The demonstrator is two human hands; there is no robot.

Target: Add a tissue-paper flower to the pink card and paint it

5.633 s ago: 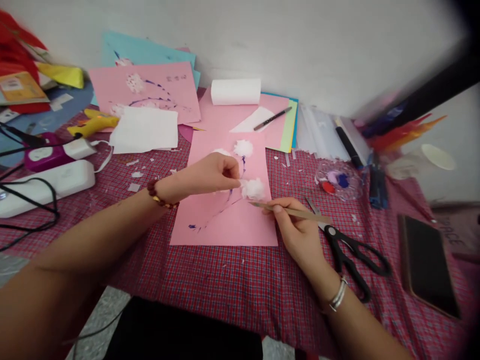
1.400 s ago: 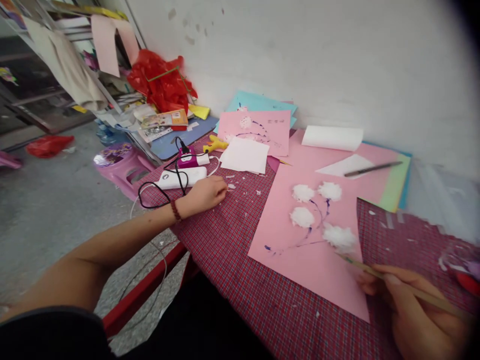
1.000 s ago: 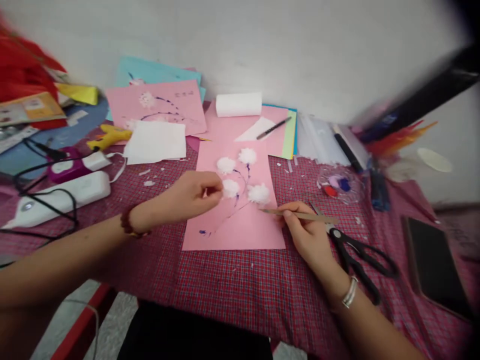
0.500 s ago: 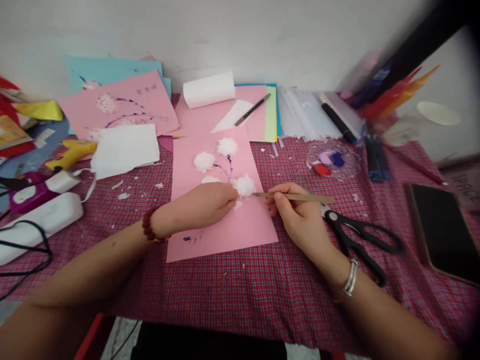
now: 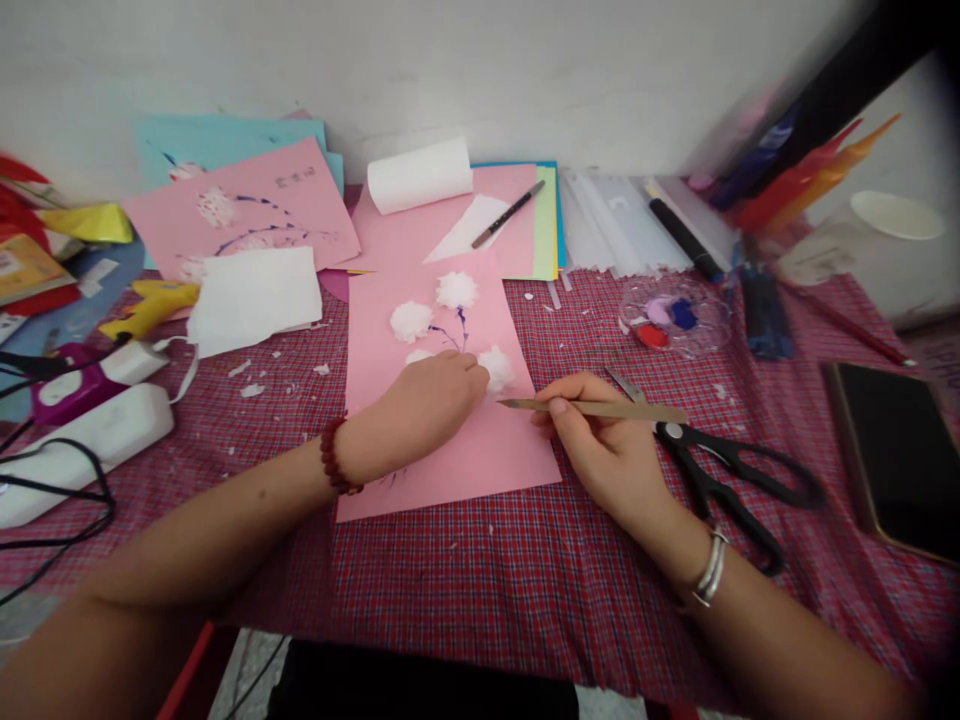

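While the left hand point(image 5: 431, 395) lies knuckles-up on the pink sheet point(image 5: 480, 455), wrist bent inward, its fingertips are bunched against one white tuft point(image 5: 496, 368) near the sheet's middle; whether they pinch anything cannot be told. The right hand point(image 5: 600, 445) rests at the sheet's right edge, thumb and fingers clamped on one thin stick point(image 5: 622, 409), held nearly level with its tip over the sheet. Four tufts sit on the sheet, one seemingly half hidden under the left hand. One pair of scissors point(image 5: 720, 480) lies right of the sheet.
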